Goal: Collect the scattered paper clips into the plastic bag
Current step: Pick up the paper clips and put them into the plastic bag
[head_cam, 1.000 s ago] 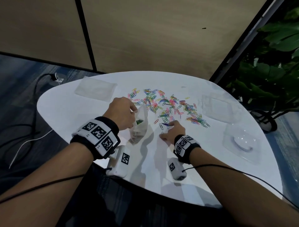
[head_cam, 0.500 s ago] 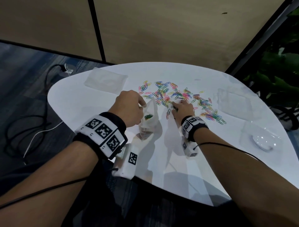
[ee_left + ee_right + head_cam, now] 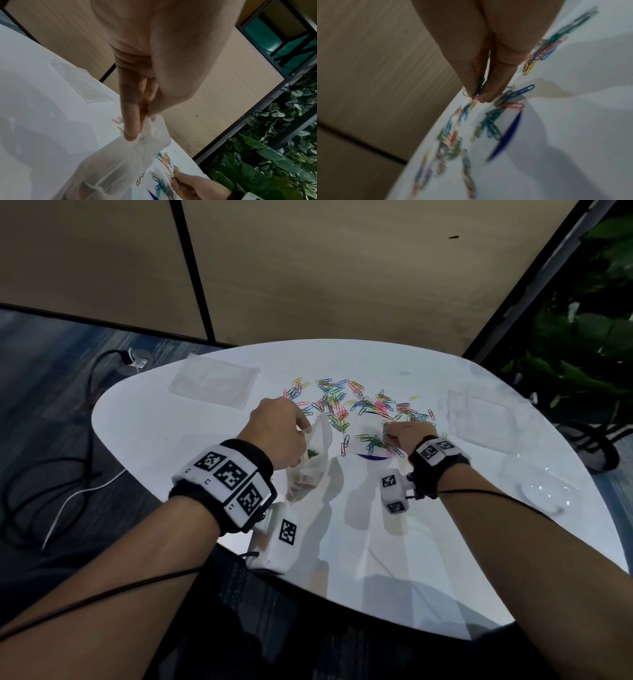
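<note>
Colourful paper clips (image 3: 342,402) lie scattered across the middle of the white table (image 3: 154,419). My left hand (image 3: 303,428) pinches the rim of a clear plastic bag (image 3: 313,460) and holds it upright on the table; a few clips lie inside. In the left wrist view the left hand (image 3: 144,121) grips the bag (image 3: 120,162) at its top edge. My right hand (image 3: 387,434) is at the near right edge of the clips. In the right wrist view the right hand (image 3: 481,97) pinches a green clip (image 3: 480,85) just above the table.
Flat clear bags lie at the back left (image 3: 214,383) and at the right (image 3: 479,419). A clear plastic dish (image 3: 544,491) sits near the right edge. A blue sliver (image 3: 371,457) lies by the right hand. Cables (image 3: 68,474) run on the floor left; plants (image 3: 582,354) stand right.
My right hand moved from the bare table near the bag forward into the clips and rightward, and now pinches clips. The left hand kept its hold on the bag.
</note>
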`<state>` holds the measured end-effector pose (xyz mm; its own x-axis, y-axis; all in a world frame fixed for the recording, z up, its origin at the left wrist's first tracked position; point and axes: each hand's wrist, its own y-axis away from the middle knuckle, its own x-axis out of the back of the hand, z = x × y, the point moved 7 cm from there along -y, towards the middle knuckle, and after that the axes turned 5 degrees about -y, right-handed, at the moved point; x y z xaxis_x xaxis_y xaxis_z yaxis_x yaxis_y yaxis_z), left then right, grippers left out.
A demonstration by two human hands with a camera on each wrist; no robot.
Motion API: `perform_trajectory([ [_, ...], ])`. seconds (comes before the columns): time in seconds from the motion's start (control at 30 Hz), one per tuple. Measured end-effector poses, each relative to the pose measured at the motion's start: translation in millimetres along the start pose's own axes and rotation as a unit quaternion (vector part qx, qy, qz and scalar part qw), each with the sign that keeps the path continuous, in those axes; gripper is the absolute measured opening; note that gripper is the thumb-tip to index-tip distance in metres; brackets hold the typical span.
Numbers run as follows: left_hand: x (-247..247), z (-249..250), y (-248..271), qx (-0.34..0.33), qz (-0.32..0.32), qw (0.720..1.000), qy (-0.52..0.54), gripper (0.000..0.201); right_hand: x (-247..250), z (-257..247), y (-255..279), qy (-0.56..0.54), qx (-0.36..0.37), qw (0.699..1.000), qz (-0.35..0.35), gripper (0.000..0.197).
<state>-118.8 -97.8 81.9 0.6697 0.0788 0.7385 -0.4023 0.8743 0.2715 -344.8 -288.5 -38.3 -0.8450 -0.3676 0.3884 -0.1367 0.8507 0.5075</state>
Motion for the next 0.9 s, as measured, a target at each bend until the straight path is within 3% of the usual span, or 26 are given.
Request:
perform_trajectory([
  [0.03,-2,2,-1,0.001,-0.002,1.0,0.0,0.024,-1,2,2,-0.109,-0.029,0.993,-0.028,0.041],
  [0.1,-5,7,-1,0.003,-0.01,1.0,0.001,0.024,-5,-4,14,-0.296,-0.068,0.95,-0.068,0.032],
  [0.2,-11,14,-2,0.005,-0.016,1.0,0.002,0.025,-13,-40,55,-0.377,-0.038,0.911,-0.162,0.012],
  [0.3,-17,21,0,0.002,-0.014,1.0,0.009,0.026,-21,-66,97,-0.359,0.016,0.903,-0.234,0.012],
  [0.4,-27,33,4,-0.009,-0.02,1.0,0.004,0.026,-36,-72,125,-0.289,0.06,0.918,-0.263,0.011],
  [0.47,-33,39,6,-0.011,-0.018,1.0,-0.002,0.027,-43,-65,128,-0.211,0.082,0.945,-0.238,0.011],
  [0.57,-37,43,5,-0.008,-0.011,1.0,0.004,0.017,-49,-54,121,-0.022,0.13,0.982,-0.138,0.005],
  [0.67,-37,46,5,-0.017,-0.006,1.0,-0.001,0.02,-58,-67,128,0.204,0.215,0.952,-0.076,0.014],
  [0.73,-33,47,4,-0.02,0.0,1.0,-0.003,0.026,-64,-76,133,0.272,0.233,0.928,-0.105,0.019],
  [0.77,-30,46,4,-0.019,0.005,1.0,-0.004,0.027,-64,-80,133,0.268,0.236,0.925,-0.13,0.02],
  [0.83,-25,43,3,-0.014,0.013,1.0,0.0,0.027,-51,-88,127,0.162,0.219,0.949,-0.157,0.018],
  [0.9,-21,40,4,-0.012,0.011,1.0,0.006,0.028,-19,-87,105,0.038,0.2,0.975,-0.095,0.017],
])
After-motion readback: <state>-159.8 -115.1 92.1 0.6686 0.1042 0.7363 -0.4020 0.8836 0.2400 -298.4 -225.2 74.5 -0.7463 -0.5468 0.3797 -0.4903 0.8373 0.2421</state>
